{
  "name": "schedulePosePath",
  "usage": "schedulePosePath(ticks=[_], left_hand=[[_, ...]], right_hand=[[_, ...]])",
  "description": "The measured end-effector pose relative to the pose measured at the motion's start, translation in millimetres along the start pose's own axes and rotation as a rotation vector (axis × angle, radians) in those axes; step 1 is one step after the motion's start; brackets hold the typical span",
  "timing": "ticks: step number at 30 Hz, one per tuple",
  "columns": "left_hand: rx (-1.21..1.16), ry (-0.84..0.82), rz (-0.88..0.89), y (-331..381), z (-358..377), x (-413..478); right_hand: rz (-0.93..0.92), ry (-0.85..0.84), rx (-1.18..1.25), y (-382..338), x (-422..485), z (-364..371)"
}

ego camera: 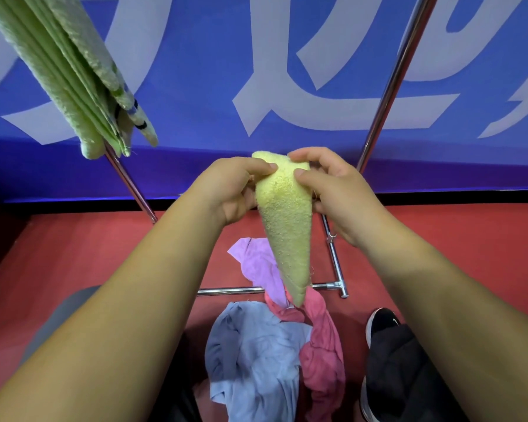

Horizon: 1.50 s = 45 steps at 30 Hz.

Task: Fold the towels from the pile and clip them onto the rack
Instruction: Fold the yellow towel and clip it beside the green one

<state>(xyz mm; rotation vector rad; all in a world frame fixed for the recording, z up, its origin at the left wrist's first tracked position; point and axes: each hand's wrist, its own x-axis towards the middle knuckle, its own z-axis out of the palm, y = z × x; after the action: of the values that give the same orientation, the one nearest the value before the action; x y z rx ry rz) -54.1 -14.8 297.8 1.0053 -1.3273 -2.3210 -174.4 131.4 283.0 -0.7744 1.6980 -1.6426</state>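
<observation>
Both the left hand (235, 190) and right hand (333, 190) pinch the yellow towel (287, 226) at its top, the pile (275, 345) below the grip

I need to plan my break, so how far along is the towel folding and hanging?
Done: folded green towels hang at upper left. In hand: the left hand and right hand pinch the top of a folded yellow towel. Left: a purple towel, blue towel and pink towel lie crumpled on the floor.

Staged indoor hall; blue printed banner (195, 86); red floor (89, 254); metal rack (392, 86).
</observation>
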Motion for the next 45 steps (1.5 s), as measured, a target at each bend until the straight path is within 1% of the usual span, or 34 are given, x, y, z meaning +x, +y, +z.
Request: schedulePosePath(ticks=[3,6,8,12,15,20,24,25,26,29,30,31,32,33,35,36,37,39,41,45], left_hand=[[0.000,-0.050,-0.035,3,-5,0],[0.005,-0.043,-0.031,5,-7,1],[0.032,-0.054,-0.003,5,-8,2],[0.210,-0.041,0.123,4,-4,-3],[0.195,-0.043,0.168,4,1,-6],[0.172,-0.129,0.168,6,0,-7],[0.211,-0.078,0.217,5,1,-6],[0.268,-0.035,0.246,4,1,-6],[0.376,0.034,0.283,3,1,-5],[0.903,0.325,0.404,3,6,-11],[1.038,0.412,0.443,2,8,-15],[1.113,0.445,0.455,2,9,-20],[1.157,0.430,0.428,1,11,-23],[1.198,0.365,0.369,0,13,-26],[1.293,0.169,0.245,-5,16,-32],[1.335,0.092,0.215,-9,17,-34],[1.367,0.050,0.213,-13,18,-37],[1.376,0.048,0.253,-22,18,-34],[1.346,0.101,0.298,-32,20,-29],[1.206,0.178,0.415,-44,26,-18]], right_hand=[[0.012,0.000,-0.016,1,-1,-2],[0.023,0.006,0.027,0,-1,-3],[0.026,0.015,0.042,-2,-2,-2],[-0.002,0.039,0.037,-4,-3,-3],[-0.042,0.045,0.034,-5,-3,-3],[-0.085,0.045,0.040,-9,-4,-5],[-0.046,0.031,0.046,-11,-6,-3],[-0.031,0.039,0.052,-10,-6,-1],[-0.022,0.053,0.042,-9,-6,0],[-0.023,0.103,-0.009,-9,-9,7],[-0.021,0.115,-0.023,-9,-9,9],[-0.015,0.127,-0.033,-9,-9,10],[-0.007,0.135,-0.034,-9,-9,11],[-0.001,0.138,-0.021,-9,-9,12],[0.011,0.133,0.050,-10,-8,14],[0.023,0.133,0.087,-11,-8,15],[0.037,0.136,0.117,-12,-8,17],[0.057,0.157,0.185,-15,-8,19],[0.075,0.185,0.271,-17,-9,23],[0.100,0.230,0.334,-22,-10,26]])
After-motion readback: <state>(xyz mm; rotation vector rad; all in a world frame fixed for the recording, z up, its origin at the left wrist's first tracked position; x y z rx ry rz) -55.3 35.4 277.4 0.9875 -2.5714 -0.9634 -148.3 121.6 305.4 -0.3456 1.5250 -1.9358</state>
